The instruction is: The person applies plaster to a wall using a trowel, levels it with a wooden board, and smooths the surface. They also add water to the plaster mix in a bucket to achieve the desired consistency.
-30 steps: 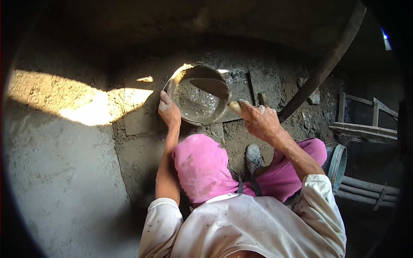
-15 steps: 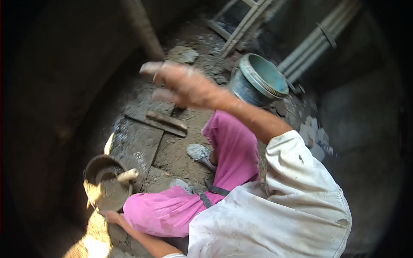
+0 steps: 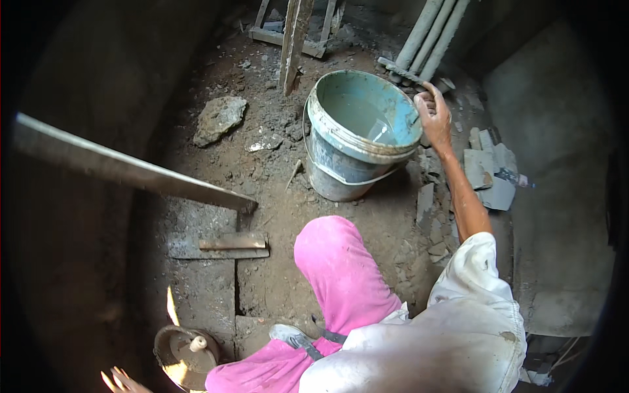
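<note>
A pale blue, mortar-stained bucket with water inside stands on the dirt floor in front of my knee. My right hand is at its right rim with curled fingers that appear to grip the edge. The far end of the hand lies beside a thin grey strip. At the lower left, my left hand is partly cut off, fingers spread and holding nothing. Near it stands a small mortar pail, from which a tool's light handle sticks up; the tool's blade is hidden.
A long board slants in from the left above floor slabs. A short wooden piece lies on a flat strip. Pipes, a wooden frame and a stone chunk are farther off. Broken tiles and a plastic bottle lie right.
My right hand has swung right, down to the blue bucket's rim. The left hand has left the small pail's edge and spread its fingers. The view has shifted, bringing the blue bucket nearer the middle.
</note>
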A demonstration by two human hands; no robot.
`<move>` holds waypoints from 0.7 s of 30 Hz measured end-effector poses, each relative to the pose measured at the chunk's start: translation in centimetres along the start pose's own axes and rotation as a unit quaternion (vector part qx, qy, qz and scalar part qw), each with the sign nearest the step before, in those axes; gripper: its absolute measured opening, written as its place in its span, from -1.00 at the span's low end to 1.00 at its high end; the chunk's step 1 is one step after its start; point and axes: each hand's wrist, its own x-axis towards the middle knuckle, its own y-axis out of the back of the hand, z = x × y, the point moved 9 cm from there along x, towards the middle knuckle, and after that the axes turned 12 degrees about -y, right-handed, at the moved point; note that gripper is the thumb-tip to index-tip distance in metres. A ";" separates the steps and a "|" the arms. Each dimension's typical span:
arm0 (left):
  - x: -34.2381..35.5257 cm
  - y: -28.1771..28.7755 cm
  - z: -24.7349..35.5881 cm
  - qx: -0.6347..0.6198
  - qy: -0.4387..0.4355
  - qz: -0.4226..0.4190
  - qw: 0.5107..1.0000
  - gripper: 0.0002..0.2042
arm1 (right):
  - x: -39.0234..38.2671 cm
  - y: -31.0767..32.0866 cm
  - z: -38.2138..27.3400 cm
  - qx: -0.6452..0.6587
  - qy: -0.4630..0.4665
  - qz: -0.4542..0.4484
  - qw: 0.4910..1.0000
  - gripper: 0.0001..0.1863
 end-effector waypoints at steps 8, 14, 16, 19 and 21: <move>-2.6 -38.3 41.1 -0.250 -0.215 -0.447 0.831 -0.52 | -0.3 -4.2 4.9 0.136 -0.088 -0.029 0.986 -0.52; -22.5 -55.0 59.9 -0.167 -0.499 -0.663 0.534 -0.44 | 0.1 -3.6 5.4 0.143 -0.119 -0.009 0.983 -0.54; -26.4 -56.7 60.7 -0.129 -0.531 -0.670 0.501 -0.42 | 0.1 -3.9 5.4 0.138 -0.080 0.008 0.987 -0.54; -31.4 -58.6 60.8 -0.104 -0.543 -0.700 0.452 -0.57 | 0.3 -3.4 5.2 0.134 -0.107 -0.003 0.985 -0.53; -32.6 -60.4 60.0 -0.145 -0.516 -0.720 0.441 -0.70 | 0.2 -3.7 5.3 0.132 -0.120 -0.023 0.984 -0.52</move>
